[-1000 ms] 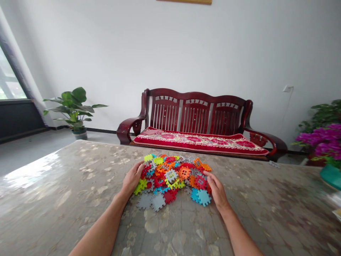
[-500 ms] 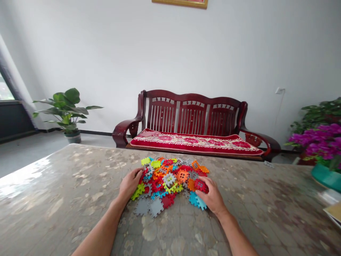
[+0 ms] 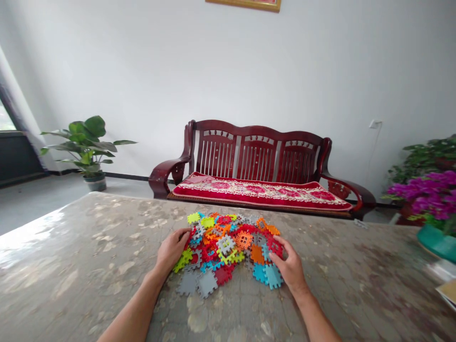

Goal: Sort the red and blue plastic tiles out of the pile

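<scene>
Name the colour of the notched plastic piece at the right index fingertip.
The notched piece is red; head view.

Pile of pieces (image 3: 228, 244) sits around the middle of the tabletop (image 3: 107, 261), left hand (image 3: 172, 249) at its left edge, right hand (image 3: 292, 266) at its right. One stray piece (image 3: 361, 223) is way over near the far edge, right side. Sofa's (image 3: 218, 152) behind the tabletop, cover (image 3: 256, 189) on its seat, potted plant (image 3: 87, 142) far left, flowers (image 3: 427, 194) over on the right.

Notched tiles (image 3: 231, 258) — red, orange, grey, blue, lime — lie heaped, overlapping, near the far edge of the table (image 3: 356, 275).
</scene>
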{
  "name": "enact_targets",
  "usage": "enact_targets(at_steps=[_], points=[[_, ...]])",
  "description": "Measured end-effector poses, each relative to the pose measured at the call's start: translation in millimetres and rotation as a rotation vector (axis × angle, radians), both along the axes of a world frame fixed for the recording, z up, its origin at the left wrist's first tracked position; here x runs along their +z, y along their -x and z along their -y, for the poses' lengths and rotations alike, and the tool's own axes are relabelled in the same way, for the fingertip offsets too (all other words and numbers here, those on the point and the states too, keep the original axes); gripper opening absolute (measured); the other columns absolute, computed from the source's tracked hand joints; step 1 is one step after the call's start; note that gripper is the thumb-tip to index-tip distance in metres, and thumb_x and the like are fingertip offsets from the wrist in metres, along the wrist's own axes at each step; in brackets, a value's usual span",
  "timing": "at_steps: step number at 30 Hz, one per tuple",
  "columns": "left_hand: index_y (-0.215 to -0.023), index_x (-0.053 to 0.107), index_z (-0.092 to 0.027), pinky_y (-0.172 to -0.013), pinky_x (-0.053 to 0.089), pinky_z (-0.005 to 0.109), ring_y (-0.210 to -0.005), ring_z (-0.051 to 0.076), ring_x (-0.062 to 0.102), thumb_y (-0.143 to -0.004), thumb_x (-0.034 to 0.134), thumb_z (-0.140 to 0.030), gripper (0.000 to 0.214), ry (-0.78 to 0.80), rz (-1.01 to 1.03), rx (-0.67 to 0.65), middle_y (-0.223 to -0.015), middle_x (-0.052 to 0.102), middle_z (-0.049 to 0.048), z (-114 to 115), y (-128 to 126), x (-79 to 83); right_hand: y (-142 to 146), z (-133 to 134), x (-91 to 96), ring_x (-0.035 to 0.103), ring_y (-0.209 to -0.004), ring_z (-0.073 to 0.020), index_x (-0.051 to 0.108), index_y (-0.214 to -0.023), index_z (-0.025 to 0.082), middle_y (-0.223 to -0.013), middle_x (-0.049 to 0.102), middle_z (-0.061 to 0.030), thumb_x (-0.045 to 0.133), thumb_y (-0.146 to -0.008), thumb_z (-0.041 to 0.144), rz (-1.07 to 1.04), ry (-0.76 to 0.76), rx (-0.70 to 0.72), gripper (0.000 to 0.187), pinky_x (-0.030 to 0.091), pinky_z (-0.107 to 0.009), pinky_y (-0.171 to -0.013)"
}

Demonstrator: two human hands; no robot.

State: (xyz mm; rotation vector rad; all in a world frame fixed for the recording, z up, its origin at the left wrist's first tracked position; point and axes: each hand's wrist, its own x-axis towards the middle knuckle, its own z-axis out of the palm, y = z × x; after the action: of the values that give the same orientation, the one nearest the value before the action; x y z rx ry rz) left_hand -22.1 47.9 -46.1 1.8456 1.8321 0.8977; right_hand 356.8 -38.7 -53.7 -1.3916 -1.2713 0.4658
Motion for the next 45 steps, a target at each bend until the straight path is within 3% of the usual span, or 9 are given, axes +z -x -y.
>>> enact_targets(at_steps=[3, 10, 16, 19, 22, 26, 30, 34, 45], points=[[-0.11, 0.07, -0.027, -0.091, 0.047, 0.027, -0.108, 0.021, 0.065, -0.087, 0.042, -0.042, 0.04, 0.0, -0.001, 0.007, -0.115, 0.073, -0.0002, 0, 0, 1.0, -18, -6, -6.4, 0.065, -0.105, -0.0289, 0.063, -0.117, 0.021, -0.119, 0.068, -0.0092, 0.069, -0.066, 0.04, -0.057, 0.003, -0.108, 0.055, 0.049, -0.045, -0.097], [-0.11, 0.071, -0.028, -0.09, 0.047, 0.028, -0.108, 0.022, 0.065, -0.087, 0.041, -0.043, 0.04, 0.002, -0.024, 0.006, -0.115, 0.073, -0.0007, 1, 0, 2.5, -76, -23, -38.7, 0.064, -0.104, -0.031, 0.063, -0.12, 0.022, -0.117, 0.069, -0.0084, 0.065, -0.064, 0.04, 0.05, -0.017, -0.338, 0.059, 0.049, -0.045, -0.093], [-0.111, 0.07, -0.029, -0.09, 0.047, 0.028, -0.108, 0.022, 0.065, -0.087, 0.04, -0.045, 0.042, 0.01, -0.04, 0.013, -0.117, 0.072, -0.0011, 0, 1, 1.2, -86, -42, -40.0, 0.064, -0.101, -0.0317, 0.069, -0.109, 0.028, -0.105, 0.071, -0.0063, 0.067, -0.057, 0.032, 0.17, 0.106, -0.34, 0.052, 0.047, -0.05, -0.092], [-0.112, 0.07, -0.028, -0.091, 0.047, 0.028, -0.108, 0.022, 0.065, -0.087, 0.039, -0.046, 0.043, 0.018, -0.041, 0.012, -0.117, 0.072, 0.0, -1, 1, 1.2, -97, -58, -30.2, 0.065, -0.098, -0.0296, 0.069, -0.109, 0.028, -0.102, 0.072, -0.0046, 0.062, -0.055, 0.027, 0.148, 0.133, -0.217, 0.055, 0.048, -0.05, -0.091], [-0.113, 0.069, -0.026, -0.092, 0.047, 0.029, -0.109, 0.023, 0.065, -0.087, 0.038, -0.047, 0.046, 0.027, -0.051, 0.006, -0.117, 0.072, 0.0013, -1, 1, 1.2, -109, -69, -25.4, 0.06, -0.112, -0.0283, 0.068, -0.111, 0.024, -0.117, 0.068, -0.0071, 0.056, -0.052, 0.023, 0.118, 0.047, -0.119, 0.06, 0.046, -0.046, -0.096], [-0.114, 0.069, -0.025, -0.093, 0.046, 0.029, -0.112, 0.022, 0.063, -0.088, 0.037, -0.046, 0.046, 0.025, -0.066, 0.0, -0.12, 0.07, 0.0016, -1, 2, 0.2, -114, -66, -29.8, 0.051, -0.125, -0.0298, 0.066, -0.114, 0.02, -0.13, 0.06, -0.0109, 0.061, -0.056, 0.029, 0.263, 0.003, -0.201, 0.058, 0.039, -0.046, -0.105], [-0.115, 0.069, -0.024, -0.095, 0.045, 0.028, -0.113, 0.022, 0.062, -0.089, 0.035, -0.045, 0.047, 0.031, -0.082, -0.004, -0.122, 0.07, 0.0023, -2, 3, -1.5, -111, -60, -33.0, 0.059, -0.112, -0.0281, 0.065, -0.114, 0.02, -0.116, 0.067, -0.0096, 0.061, -0.068, 0.04, 0.453, 0.099, -0.288, 0.05, 0.04, -0.044, -0.102], [-0.115, 0.068, -0.025, -0.096, 0.044, 0.028, -0.114, 0.022, 0.062, -0.089, 0.035, -0.046, 0.047, 0.029, -0.083, -0.002, -0.123, 0.069, 0.0021, -3, 3, -2.1, -111, -66, -32.2, 0.062, -0.103, -0.0268, 0.066, -0.112, 0.02, -0.11, 0.069, -0.0096, 0.056, -0.074, 0.038, 0.556, 0.15, -0.283, 0.044, 0.045, -0.042, -0.096], [-0.109, 0.071, -0.026, -0.092, 0.048, 0.027, -0.106, 0.021, 0.066, -0.084, 0.041, -0.047, 0.044, -0.01, 0.01, 0.019, -0.113, 0.073, -0.0003, -8, 8, -10.2, -106, -101, -29.7, 0.064, -0.101, -0.0251, 0.069, -0.108, 0.024, -0.114, 0.068, -0.006, 0.055, -0.075, 0.032, 0.569, 0.168, -0.25, 0.036, 0.048, -0.041, -0.091]])
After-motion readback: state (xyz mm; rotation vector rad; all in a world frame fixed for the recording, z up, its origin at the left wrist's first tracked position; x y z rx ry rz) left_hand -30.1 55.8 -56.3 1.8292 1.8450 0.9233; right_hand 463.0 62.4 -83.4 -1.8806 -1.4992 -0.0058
